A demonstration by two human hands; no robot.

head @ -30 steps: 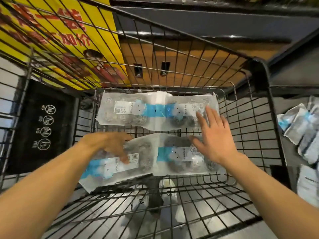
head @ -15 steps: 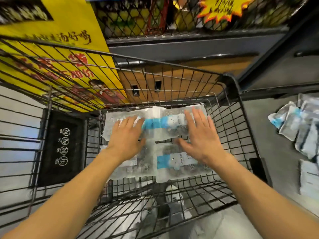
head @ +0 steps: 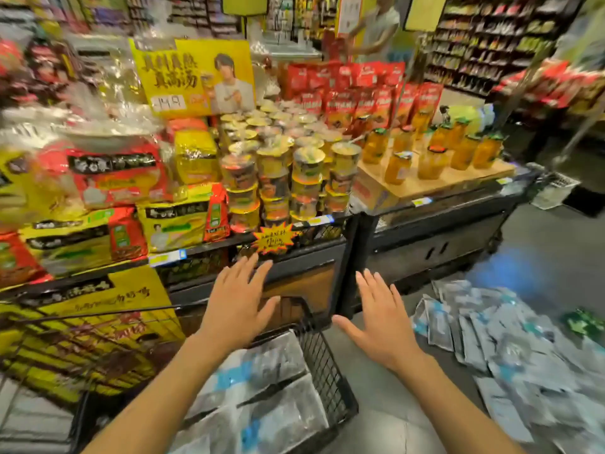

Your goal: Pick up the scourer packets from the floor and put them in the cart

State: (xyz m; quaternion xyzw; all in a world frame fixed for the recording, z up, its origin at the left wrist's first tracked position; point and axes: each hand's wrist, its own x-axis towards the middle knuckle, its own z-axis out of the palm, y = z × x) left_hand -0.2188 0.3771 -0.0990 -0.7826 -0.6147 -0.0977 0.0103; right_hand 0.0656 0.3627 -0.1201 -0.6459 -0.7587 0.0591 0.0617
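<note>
At the far left, noodle bags [head: 98, 178] sit stacked on a dark display shelf [head: 425, 221], with a yellow poster [head: 193, 77] standing behind them. Below, at the near left, is the black wire cart [head: 324, 371]; scourer packets in the cart [head: 262, 388] lie flat on its bottom, clear plastic with blue bands. The left hand [head: 235, 306] hovers above the cart with fingers straight and spread, holding nothing. Behind it, stacked noodle cups [head: 281, 165] fill the middle of the shelf. The right hand [head: 376, 316] hangs just right of the cart's corner, also spread flat and empty. Further right, orange jars [head: 432, 149] stand on a cardboard box [head: 435, 181]. On the grey floor [head: 556, 257] at the near right, scourer packets on the floor [head: 491, 332] lie in a loose overlapping heap, well apart from both hands.
</note>
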